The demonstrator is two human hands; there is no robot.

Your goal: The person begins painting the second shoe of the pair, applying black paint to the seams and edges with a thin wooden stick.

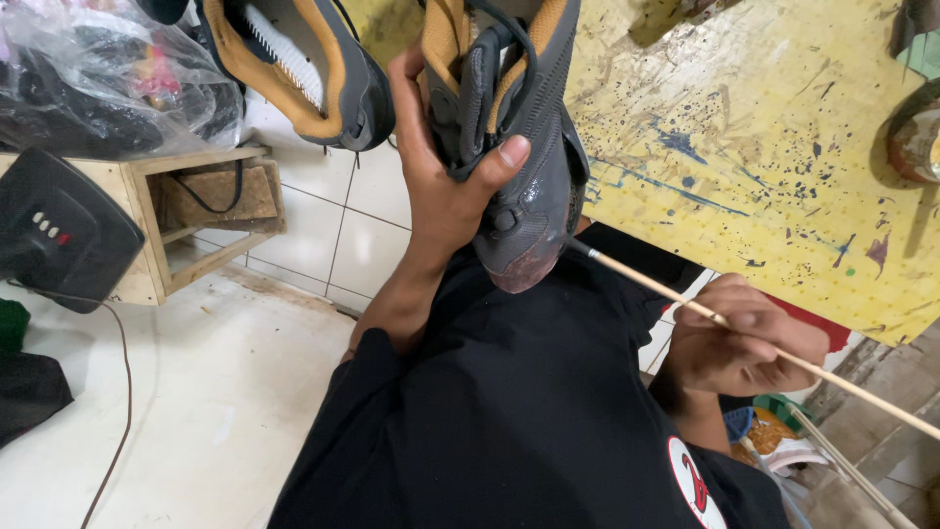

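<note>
The left hand (pixel 441 186) grips a dark grey shoe (pixel 519 147) with tan lining, held above the lap. The right hand (pixel 744 338) is closed around a thin wooden-handled brush (pixel 685 304), its tip touching the shoe's side near the reddish toe, beside a paint-spattered yellow board (pixel 764 147).

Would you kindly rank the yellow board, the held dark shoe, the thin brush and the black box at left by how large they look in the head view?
1. yellow board
2. dark shoe, held by the left hand
3. black box
4. thin brush, in the right hand: long but slimmest

The shoe sits nearer the camera, so its lead over the box is unsure.
</note>
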